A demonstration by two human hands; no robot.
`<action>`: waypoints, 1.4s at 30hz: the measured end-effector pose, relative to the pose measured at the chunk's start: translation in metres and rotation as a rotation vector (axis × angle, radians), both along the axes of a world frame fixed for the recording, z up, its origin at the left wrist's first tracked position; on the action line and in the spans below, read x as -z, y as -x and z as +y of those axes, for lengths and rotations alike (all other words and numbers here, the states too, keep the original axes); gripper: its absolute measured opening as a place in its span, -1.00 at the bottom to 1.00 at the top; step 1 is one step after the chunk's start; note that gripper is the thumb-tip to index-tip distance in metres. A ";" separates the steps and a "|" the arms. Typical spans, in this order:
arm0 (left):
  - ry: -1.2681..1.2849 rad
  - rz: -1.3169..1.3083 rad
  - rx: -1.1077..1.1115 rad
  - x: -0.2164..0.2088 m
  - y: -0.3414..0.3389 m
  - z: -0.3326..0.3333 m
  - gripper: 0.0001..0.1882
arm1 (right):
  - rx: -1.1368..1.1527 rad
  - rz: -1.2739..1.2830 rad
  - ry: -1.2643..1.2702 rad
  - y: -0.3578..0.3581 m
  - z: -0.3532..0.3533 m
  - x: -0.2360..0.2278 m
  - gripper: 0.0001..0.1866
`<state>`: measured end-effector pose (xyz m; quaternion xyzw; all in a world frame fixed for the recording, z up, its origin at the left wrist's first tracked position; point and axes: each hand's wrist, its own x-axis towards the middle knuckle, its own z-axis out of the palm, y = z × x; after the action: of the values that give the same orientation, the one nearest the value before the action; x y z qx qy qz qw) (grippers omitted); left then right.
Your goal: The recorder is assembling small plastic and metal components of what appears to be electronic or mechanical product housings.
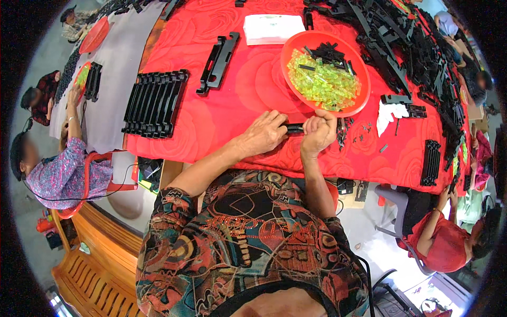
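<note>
A narrow black plastic part (294,128) lies between my two hands at the table's near side. My left hand (264,133) is closed around its left end. At the other end my right hand (319,133) is closed in a fist, with the thumb pressed against the fingers; these hide the end of the part. Just beyond my right hand stands a round red-orange tray (364,100). Yellow-green translucent pieces (322,84) fill it, and small black pieces (330,55) are heaped on top. Small black scraps (343,132) lie beside my right hand.
A row of black frames (156,103) and one single black frame (217,63) lie to the left on the red cloth (227,127). A white tissue pack (272,29) is at the back. Tangled black parts (401,47) cover the right side. People sit at both sides.
</note>
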<state>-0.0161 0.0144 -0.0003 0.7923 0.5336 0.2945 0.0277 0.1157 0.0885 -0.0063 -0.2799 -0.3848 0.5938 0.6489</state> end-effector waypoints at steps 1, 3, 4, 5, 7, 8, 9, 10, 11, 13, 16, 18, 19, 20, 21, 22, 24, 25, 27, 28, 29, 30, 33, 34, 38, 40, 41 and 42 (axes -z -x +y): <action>0.049 -0.020 0.004 0.001 0.000 0.001 -0.82 | -0.009 0.012 0.006 0.000 0.000 -0.002 -0.80; 0.091 -0.062 0.026 0.001 0.003 0.002 -0.82 | -0.026 0.070 0.030 0.001 0.001 -0.003 -0.80; 0.082 -0.086 0.047 0.000 0.004 0.004 -0.82 | -0.038 0.086 0.024 0.000 0.002 -0.001 -0.80; 0.071 -0.112 0.071 -0.001 0.003 0.005 -0.81 | -0.046 0.099 0.016 -0.001 0.002 0.000 -0.80; 0.049 -0.122 0.076 0.001 0.003 0.005 -0.80 | -0.040 0.125 0.026 -0.002 0.003 0.001 -0.81; 0.039 -0.128 0.078 0.002 0.002 0.004 -0.79 | -0.027 0.136 0.045 -0.001 0.003 -0.002 -0.81; 0.045 -0.127 0.075 0.003 0.002 0.004 -0.79 | -0.015 0.147 0.064 -0.001 0.003 -0.006 -0.82; 0.051 -0.126 0.072 0.002 0.003 0.004 -0.78 | -0.017 0.155 0.081 -0.001 0.004 -0.009 -0.82; 0.056 -0.123 0.069 0.002 0.003 0.004 -0.78 | -0.021 0.164 0.099 0.000 0.006 -0.011 -0.82; 0.054 -0.126 0.080 0.004 0.003 0.004 -0.76 | -0.027 0.168 0.095 -0.001 0.007 -0.011 -0.82; 0.045 -0.124 0.075 0.003 0.003 0.004 -0.75 | -0.038 0.162 0.054 0.000 0.007 -0.008 -0.83; 0.062 -0.125 0.063 0.003 0.002 0.004 -0.73 | -0.051 0.157 0.056 0.000 0.006 -0.012 -0.83; 0.084 -0.122 0.058 0.003 0.002 0.003 -0.71 | -0.056 0.159 0.047 0.001 0.006 -0.013 -0.83; 0.105 -0.117 0.055 0.002 0.003 0.003 -0.68 | -0.060 0.162 0.037 0.002 0.005 -0.013 -0.83; 0.124 -0.134 0.050 0.000 0.002 0.004 -0.64 | -0.064 0.165 0.027 0.002 0.005 -0.014 -0.83; 0.143 -0.151 0.045 -0.002 0.001 0.006 -0.59 | -0.067 0.158 0.011 0.002 0.005 -0.014 -0.82; 0.195 -0.147 0.042 -0.004 0.000 0.007 -0.52 | -0.077 0.144 -0.022 0.002 0.004 -0.013 -0.81; 0.229 -0.125 0.046 -0.003 0.000 0.009 -0.49 | -0.080 0.153 -0.021 0.003 0.004 -0.014 -0.81; 0.267 -0.129 0.048 -0.003 0.002 0.010 -0.47 | -0.081 0.172 -0.019 0.003 0.004 -0.017 -0.80; 0.272 -0.154 0.046 -0.003 0.002 0.010 -0.48 | -0.074 0.167 -0.008 0.003 0.004 -0.018 -0.80; 0.276 -0.179 0.043 -0.003 0.002 0.010 -0.49 | -0.066 0.162 0.003 0.004 0.004 -0.019 -0.80; 0.253 -0.194 0.038 -0.002 0.002 0.010 -0.50 | -0.059 0.157 0.014 0.004 0.004 -0.020 -0.80; 0.217 -0.230 0.027 0.003 0.001 0.009 -0.52 | -0.038 0.133 -0.023 0.001 0.008 -0.017 -0.79; 0.226 -0.237 0.027 0.002 0.001 0.009 -0.52 | -0.038 0.130 -0.028 0.001 0.009 -0.014 -0.79; 0.254 -0.207 0.030 0.003 0.002 0.009 -0.44 | -0.071 0.108 -0.044 0.000 0.006 -0.008 -0.79; 0.222 -0.226 0.035 0.005 0.002 0.009 -0.46 | -0.098 0.094 -0.047 0.002 0.004 -0.007 -0.79; 0.206 -0.236 0.039 0.005 0.002 0.009 -0.48 | -0.104 0.087 -0.052 0.004 0.004 -0.005 -0.79; 0.205 -0.232 0.043 0.005 0.002 0.009 -0.48 | -0.110 0.081 -0.056 0.006 0.004 -0.003 -0.79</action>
<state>-0.0185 0.0236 -0.0052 0.7572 0.5370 0.3274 0.1762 0.1101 0.0925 -0.0031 -0.2159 -0.3894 0.6286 0.6377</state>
